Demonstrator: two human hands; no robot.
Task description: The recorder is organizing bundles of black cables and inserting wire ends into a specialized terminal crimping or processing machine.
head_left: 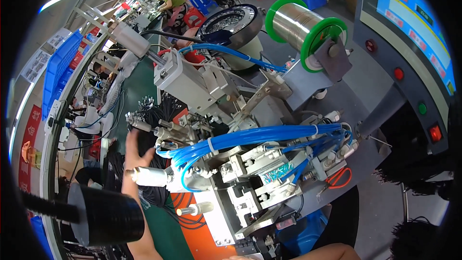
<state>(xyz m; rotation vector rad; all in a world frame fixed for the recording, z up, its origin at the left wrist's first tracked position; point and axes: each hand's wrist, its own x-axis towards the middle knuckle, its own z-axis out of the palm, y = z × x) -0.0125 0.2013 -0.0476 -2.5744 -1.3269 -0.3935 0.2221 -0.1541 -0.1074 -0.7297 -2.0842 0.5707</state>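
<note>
A green workbench (139, 86) carries the grey machine (240, 163) and loose black cables (159, 110).

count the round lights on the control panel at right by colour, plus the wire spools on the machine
red round lights: 2
green round light: 1
green-flanged wire spool: 1
total: 4
The left hand reaches into black cables behind the machine; the right hand is barely in view.

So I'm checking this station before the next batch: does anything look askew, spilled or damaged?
Nothing stands out. The blue hoses are bundled with ties, the wire spool sits on its holder, and the left hand reaches into the black cables behind the machine.
</note>
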